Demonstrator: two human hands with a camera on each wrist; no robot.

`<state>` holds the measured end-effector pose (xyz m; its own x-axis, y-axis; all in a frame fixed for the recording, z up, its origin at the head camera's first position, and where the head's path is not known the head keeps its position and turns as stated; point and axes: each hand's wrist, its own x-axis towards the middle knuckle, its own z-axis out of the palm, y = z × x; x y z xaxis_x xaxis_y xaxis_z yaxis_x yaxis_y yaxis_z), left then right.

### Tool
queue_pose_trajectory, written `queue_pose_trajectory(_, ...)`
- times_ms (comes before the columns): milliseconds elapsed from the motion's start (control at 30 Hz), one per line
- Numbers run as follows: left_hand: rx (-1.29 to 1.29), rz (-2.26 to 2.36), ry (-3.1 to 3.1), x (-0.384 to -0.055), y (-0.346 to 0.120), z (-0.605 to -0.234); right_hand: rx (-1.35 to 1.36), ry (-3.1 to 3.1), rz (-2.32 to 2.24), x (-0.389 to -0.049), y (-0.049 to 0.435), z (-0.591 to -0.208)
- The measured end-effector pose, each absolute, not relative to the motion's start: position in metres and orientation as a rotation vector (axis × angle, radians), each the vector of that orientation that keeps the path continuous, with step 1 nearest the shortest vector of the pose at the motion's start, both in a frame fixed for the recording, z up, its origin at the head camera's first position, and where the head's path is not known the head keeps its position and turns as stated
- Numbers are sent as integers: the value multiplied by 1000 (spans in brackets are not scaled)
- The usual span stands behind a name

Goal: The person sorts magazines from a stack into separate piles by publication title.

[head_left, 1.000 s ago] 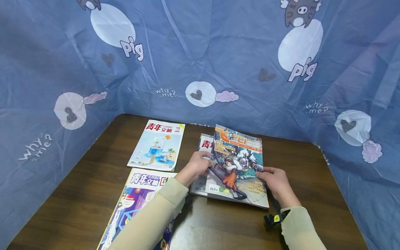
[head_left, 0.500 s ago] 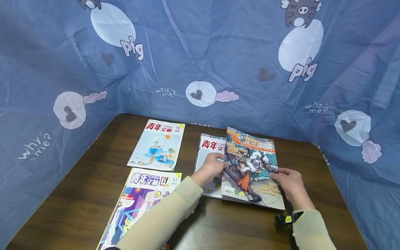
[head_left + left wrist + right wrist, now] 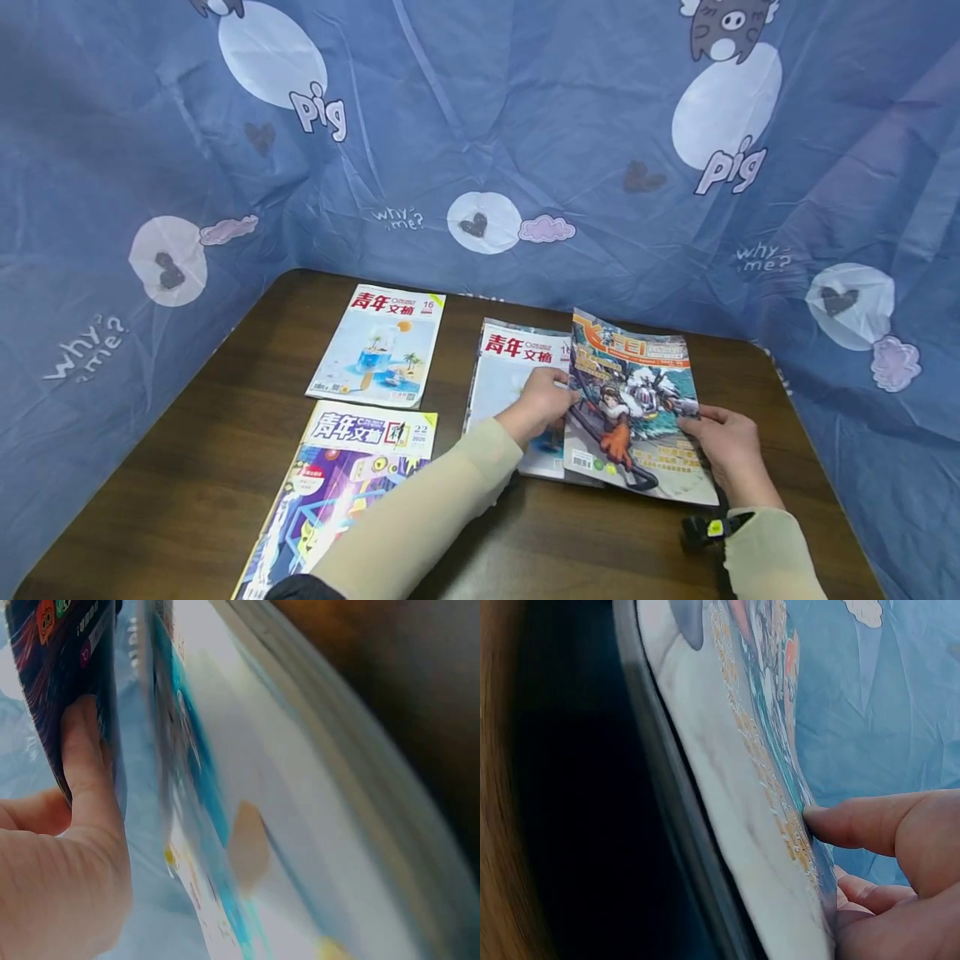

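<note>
Both hands hold a comic magazine with "FEI" on its colourful cover (image 3: pixel 637 400). My left hand (image 3: pixel 542 402) pinches its left edge, and in the left wrist view the fingers (image 3: pixel 88 772) lie on its dark underside. At the right edge, my right hand (image 3: pixel 726 442) grips it, with the thumb (image 3: pixel 855 821) on the cover in the right wrist view. The magazine appears raised and tilted, overlapping the right side of a pale magazine (image 3: pixel 506 367) with red lettering. That one lies on the table, with another cover's edge peeking out from under it.
On the left of the brown table (image 3: pixel 225 400) lies a magazine with an ice-pop cover (image 3: pixel 375 346). Nearer, a purple magazine (image 3: pixel 337 492) is partly hidden by the left sleeve. A blue printed cloth (image 3: pixel 510 108) hangs behind the table.
Both hands have moved right with the comic magazine. More of the pale magazine beneath is uncovered. The magazines on the left have stayed put.
</note>
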<state>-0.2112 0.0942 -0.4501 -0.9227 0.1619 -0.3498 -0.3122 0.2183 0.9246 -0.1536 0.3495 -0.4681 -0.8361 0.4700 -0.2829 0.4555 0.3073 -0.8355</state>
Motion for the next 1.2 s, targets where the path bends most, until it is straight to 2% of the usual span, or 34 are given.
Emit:
queue_pose_trajectory(967,-28,1718,2156,-206,170,-456,-1036,-2513,1379,-155,416,-476)
queue_pose_trajectory(1200,-9,1585,2274,-209,188,-462,-1054,-2546,1359,-157,431,-473)
